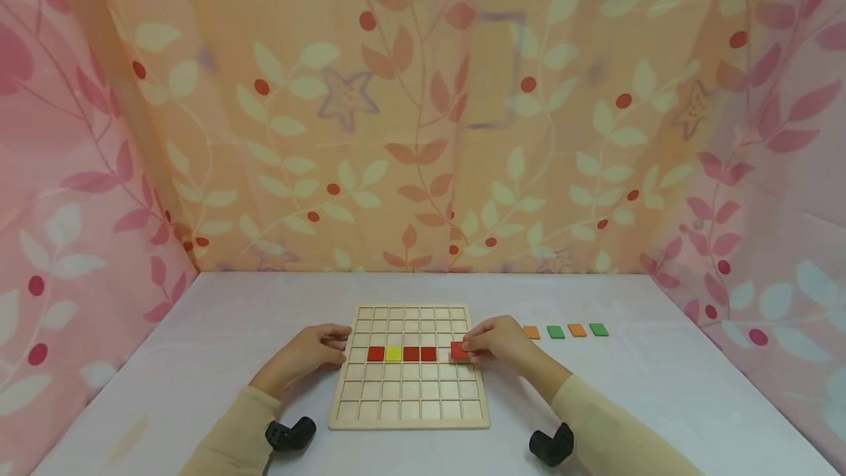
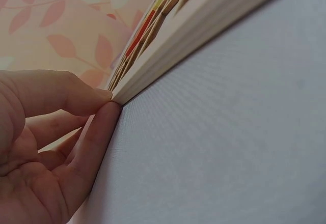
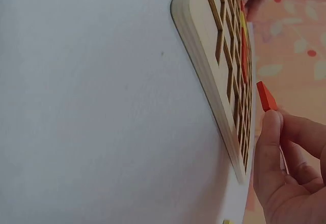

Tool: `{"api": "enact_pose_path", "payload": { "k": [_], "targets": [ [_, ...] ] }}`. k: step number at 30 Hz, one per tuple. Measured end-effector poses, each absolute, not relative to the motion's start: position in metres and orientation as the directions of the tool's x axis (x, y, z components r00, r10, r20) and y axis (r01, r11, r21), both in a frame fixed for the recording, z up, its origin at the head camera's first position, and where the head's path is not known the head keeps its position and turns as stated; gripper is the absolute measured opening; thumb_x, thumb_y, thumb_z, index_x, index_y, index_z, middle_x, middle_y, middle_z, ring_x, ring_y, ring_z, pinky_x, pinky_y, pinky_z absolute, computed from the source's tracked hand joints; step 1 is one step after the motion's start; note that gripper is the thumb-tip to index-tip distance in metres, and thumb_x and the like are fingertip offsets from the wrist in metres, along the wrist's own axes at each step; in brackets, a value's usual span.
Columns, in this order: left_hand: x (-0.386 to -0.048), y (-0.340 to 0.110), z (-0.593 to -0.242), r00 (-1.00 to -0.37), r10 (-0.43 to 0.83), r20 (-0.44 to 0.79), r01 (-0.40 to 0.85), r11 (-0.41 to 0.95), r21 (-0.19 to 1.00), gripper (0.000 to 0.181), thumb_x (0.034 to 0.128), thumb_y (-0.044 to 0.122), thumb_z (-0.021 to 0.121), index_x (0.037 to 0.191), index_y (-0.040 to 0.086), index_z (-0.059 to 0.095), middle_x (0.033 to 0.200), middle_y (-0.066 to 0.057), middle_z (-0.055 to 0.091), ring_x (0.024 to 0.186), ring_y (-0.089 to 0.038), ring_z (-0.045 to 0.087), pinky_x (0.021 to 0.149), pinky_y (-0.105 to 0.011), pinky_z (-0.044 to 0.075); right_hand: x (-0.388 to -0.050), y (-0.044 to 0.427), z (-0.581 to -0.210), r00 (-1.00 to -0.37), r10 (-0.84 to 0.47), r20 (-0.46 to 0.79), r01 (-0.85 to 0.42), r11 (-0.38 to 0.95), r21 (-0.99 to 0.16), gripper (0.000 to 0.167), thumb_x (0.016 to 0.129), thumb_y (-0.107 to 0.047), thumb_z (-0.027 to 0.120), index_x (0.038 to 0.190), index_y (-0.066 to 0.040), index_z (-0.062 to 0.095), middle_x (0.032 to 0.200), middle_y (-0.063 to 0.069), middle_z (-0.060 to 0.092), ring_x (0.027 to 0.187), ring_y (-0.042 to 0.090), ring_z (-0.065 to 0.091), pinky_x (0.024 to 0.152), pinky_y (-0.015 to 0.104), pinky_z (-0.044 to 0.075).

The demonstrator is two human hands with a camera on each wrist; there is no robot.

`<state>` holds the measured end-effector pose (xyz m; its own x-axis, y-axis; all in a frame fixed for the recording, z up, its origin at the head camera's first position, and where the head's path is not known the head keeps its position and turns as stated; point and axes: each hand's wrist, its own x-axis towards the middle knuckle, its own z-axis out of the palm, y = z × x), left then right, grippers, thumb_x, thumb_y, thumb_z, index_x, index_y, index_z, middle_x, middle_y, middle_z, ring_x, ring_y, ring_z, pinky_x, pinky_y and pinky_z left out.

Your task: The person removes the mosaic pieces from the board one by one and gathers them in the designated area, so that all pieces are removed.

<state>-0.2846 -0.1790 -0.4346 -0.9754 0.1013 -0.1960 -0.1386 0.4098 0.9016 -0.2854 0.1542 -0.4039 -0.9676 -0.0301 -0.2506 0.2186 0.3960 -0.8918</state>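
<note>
Across the tabletop, the person's left hand is pinching the left edge of a wooden grid board, while the right hand is holding a red tile between thumb and fingers above its right side.

A leaf-printed orange curtain hangs behind a white tabletop.

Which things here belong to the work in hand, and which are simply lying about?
In the work:
grid board, left hand at its edge
held red tile, in right hand
yellow tile, three red tiles in the grid

Lying about:
green tiles, orange tiles, perhaps for later
</note>
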Motion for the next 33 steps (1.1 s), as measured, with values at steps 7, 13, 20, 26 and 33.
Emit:
{"api": "enact_pose_path", "payload": {
  "k": [7, 13, 20, 26, 33],
  "targets": [
    [-0.288, -0.178, -0.433, -0.977, 0.116, -0.182, -0.118, 0.421, 0.9, 0.057, 0.0787, -0.005, 0.071, 0.134, -0.005, 0.056, 0.118, -0.018, 0.064, 0.097, -0.017, 0.061, 0.078, -0.03, 0.057, -0.281, 0.182, -0.401, -0.958, -0.018, -0.285, 0.26, 0.361, -0.896, 0.017, 0.084, -0.007, 0.075, 0.098, 0.002, 0.074, 0.081, 0.006, 0.07, 0.064, 0.011, 0.061, 0.064, 0.022, 0.056],
    [-0.288, -0.177, -0.433, -0.977, 0.111, -0.18, -0.12, 0.408, 0.905, 0.057, 0.0778, -0.006, 0.071, 0.133, -0.005, 0.057, 0.115, -0.017, 0.064, 0.098, -0.018, 0.061, 0.078, -0.03, 0.057, -0.277, 0.204, -0.403, -0.957, -0.015, -0.29, 0.267, 0.345, -0.9, 0.022, 0.085, -0.008, 0.074, 0.103, 0.005, 0.072, 0.085, 0.006, 0.07, 0.066, 0.011, 0.062, 0.067, 0.024, 0.057],
    [-0.284, -0.176, -0.436, -0.979, 0.112, -0.172, -0.112, 0.412, 0.904, 0.057, 0.0771, -0.008, 0.071, 0.132, -0.007, 0.057, 0.121, -0.02, 0.064, 0.095, -0.017, 0.061, 0.076, -0.03, 0.057, -0.277, 0.219, -0.409, -0.947, 0.035, -0.32, 0.311, 0.351, -0.883, 0.022, 0.084, -0.009, 0.076, 0.103, 0.004, 0.073, 0.084, 0.006, 0.07, 0.065, 0.012, 0.063, 0.066, 0.024, 0.057],
    [-0.283, -0.177, -0.435, -0.982, 0.098, -0.161, -0.106, 0.418, 0.902, 0.057, 0.0768, -0.008, 0.071, 0.132, -0.007, 0.058, 0.121, -0.02, 0.065, 0.095, -0.017, 0.062, 0.076, -0.03, 0.057, -0.281, 0.228, -0.412, -0.944, 0.05, -0.327, 0.325, 0.329, -0.887, 0.029, 0.083, -0.006, 0.076, 0.108, 0.006, 0.072, 0.092, 0.006, 0.072, 0.064, 0.01, 0.065, 0.066, 0.025, 0.058],
    [-0.284, -0.178, -0.434, -0.983, 0.096, -0.157, -0.104, 0.412, 0.905, 0.057, 0.0766, -0.008, 0.071, 0.132, -0.008, 0.058, 0.12, -0.02, 0.066, 0.093, -0.016, 0.062, 0.076, -0.03, 0.057, -0.283, 0.239, -0.415, -0.944, 0.015, -0.329, 0.316, 0.33, -0.89, 0.03, 0.084, -0.004, 0.074, 0.111, 0.009, 0.07, 0.082, 0.003, 0.071, 0.065, 0.008, 0.066, 0.066, 0.024, 0.059]
  ]
}}
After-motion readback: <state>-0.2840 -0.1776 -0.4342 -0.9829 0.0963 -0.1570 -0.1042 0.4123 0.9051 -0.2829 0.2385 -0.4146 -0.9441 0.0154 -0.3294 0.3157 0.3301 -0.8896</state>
